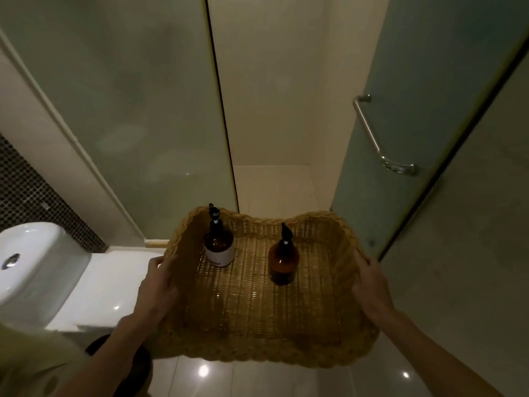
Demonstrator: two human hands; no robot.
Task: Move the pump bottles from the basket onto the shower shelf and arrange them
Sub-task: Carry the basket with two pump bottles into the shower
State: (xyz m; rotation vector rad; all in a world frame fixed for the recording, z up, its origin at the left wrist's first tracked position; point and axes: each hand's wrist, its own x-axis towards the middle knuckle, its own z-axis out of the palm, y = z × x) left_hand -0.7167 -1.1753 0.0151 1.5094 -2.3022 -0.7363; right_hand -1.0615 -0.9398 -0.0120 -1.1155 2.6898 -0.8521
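Observation:
A wide woven basket (257, 348) is held in front of me, above the floor. My left hand (156, 285) grips its left rim and my right hand (370, 282) grips its right rim. Two amber pump bottles with black pumps stand upright inside. The one with a white label (219, 245) is at the back left. The plain one (283, 260) stands to its right, nearer the middle. No shower shelf is in view.
An open shower doorway (272, 181) lies straight ahead between a frosted glass panel (128, 110) on the left and a glass door with a metal handle (378, 138) on the right. A white toilet (37, 267) sits at the left. The floor is glossy tile.

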